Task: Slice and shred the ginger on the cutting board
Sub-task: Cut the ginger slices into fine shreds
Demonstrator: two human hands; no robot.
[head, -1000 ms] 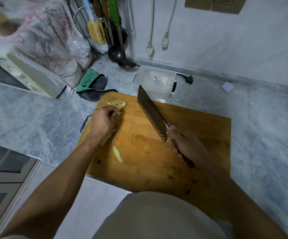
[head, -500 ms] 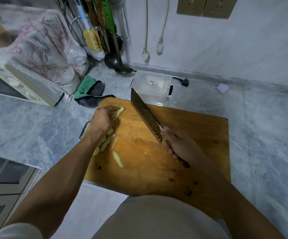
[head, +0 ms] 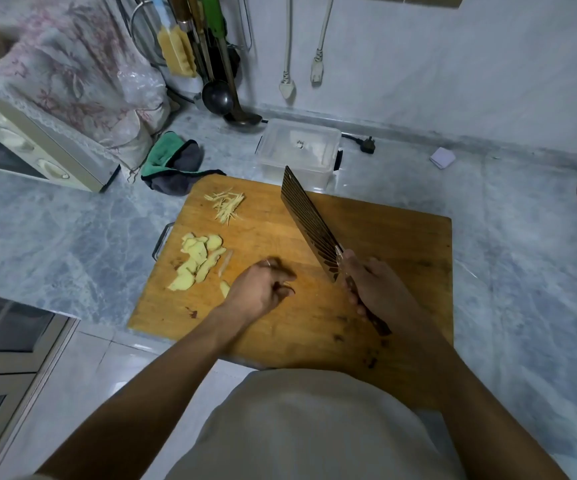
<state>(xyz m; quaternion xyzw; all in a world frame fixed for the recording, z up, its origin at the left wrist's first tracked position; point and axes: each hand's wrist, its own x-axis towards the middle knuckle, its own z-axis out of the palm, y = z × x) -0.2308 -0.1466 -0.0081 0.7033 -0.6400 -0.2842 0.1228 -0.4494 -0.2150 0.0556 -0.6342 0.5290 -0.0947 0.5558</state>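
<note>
The main risk, as I judge it, is the raised knife (head: 309, 226) coming down near the left hand (head: 257, 292), whose fingers (head: 285, 278) are curled, blurred, apparently empty; the right hand (head: 372, 289) grips the handle; ginger slices (head: 197, 259) lie left of those fingers on the cutting board (head: 384, 237), shreds (head: 226, 202) beyond.

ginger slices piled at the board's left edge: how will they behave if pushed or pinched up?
The ginger slices look thin and flat, so they will probably slide across the cutting board rather than roll. They overlap in a loose heap, so a push would likely fan them apart. Their cut faces look moist, so a pinch may slip or lift several stuck together.
</note>
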